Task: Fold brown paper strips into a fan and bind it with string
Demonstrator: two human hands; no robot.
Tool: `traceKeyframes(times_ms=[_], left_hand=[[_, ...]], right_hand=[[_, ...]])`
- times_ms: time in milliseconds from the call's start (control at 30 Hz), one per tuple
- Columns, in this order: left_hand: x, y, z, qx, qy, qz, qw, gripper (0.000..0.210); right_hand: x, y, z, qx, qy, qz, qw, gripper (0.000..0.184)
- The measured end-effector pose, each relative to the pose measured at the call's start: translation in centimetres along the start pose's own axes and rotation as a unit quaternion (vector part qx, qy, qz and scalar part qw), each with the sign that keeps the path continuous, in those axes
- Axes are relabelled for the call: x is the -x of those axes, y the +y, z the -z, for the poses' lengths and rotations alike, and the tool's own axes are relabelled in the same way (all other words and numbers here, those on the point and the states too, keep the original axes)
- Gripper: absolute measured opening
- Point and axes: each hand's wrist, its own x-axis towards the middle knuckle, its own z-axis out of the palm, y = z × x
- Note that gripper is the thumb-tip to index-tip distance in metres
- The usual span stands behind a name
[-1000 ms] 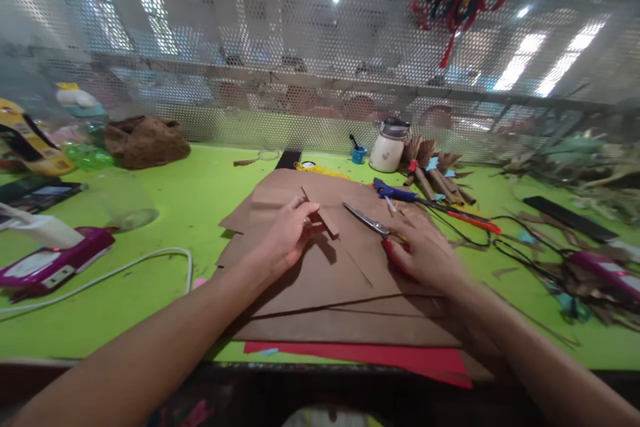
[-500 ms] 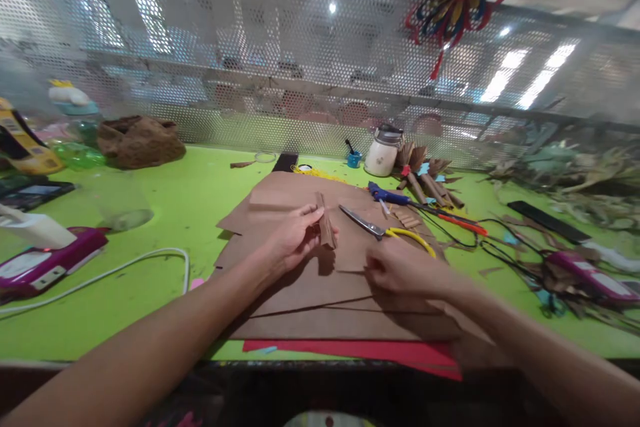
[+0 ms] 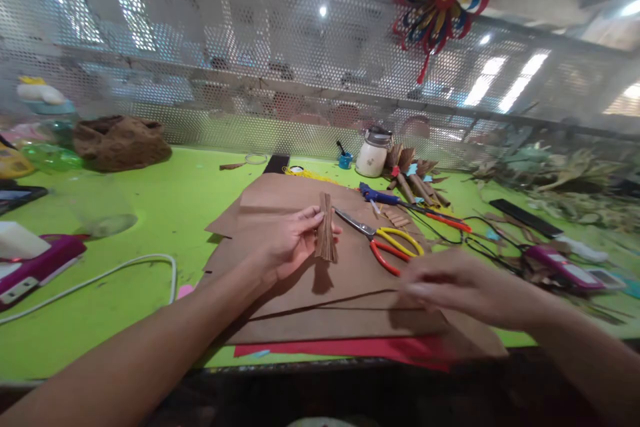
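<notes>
My left hand (image 3: 295, 240) is closed on a narrow, pleated brown strip (image 3: 327, 233), pinched between thumb and fingers. The strip stands nearly upright, its ridged lower end flaring slightly; whether it is paper or dried leaf I cannot tell. Below it, its shadow falls on the stacked brown sheets (image 3: 280, 323). Over the right part of those sheets is my right hand (image 3: 440, 287), blurred by motion with its fingers curled. Anything between those fingers cannot be made out. Scissors (image 3: 369, 230) with one yellow and one red handle lie between my hands, their blades pointing toward the strip.
A blue glue gun (image 3: 377, 195) lies behind the scissors, its cord running right. Finished-looking brown bundles (image 3: 413, 183) sit beside a white jar (image 3: 373, 155). A purple power strip (image 3: 45, 263) and white cable (image 3: 130, 267) are left. Red sheet (image 3: 340, 348) shows at the front edge.
My right hand has moved right, uncovering the scissors' red handle. A flat brown piece beside it no longer shows there. My left hand still holds the pleated strip. The view has turned slightly right.
</notes>
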Motion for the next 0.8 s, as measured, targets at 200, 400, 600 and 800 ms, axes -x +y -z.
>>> traceKeyframes(times_ms=[200,400,600,800], left_hand=[[0.1,-0.2,-0.4,-0.010,-0.034,-0.044,0.998,0.021],[-0.2,-0.5,-0.1,-0.059,0.008,-0.083,0.995,0.024],[-0.2,-1.6,0.0,-0.097,0.025,-0.053,0.994,0.024],[-0.3,-1.6,-0.1,-0.087,0.046,-0.048,0.994,0.014]], right_hand=[[-8.9,-1.8,-6.2,-0.329,-0.158,-0.073,0.928,0.037],[-9.4,0.0,-8.9,-0.322,-0.069,-0.100,0.939,0.039],[-8.3,0.1,-7.4,0.093,0.054,0.014,0.994,0.034],[-7.8,0.7,-7.4,0.198,0.069,0.016,0.978,0.033]])
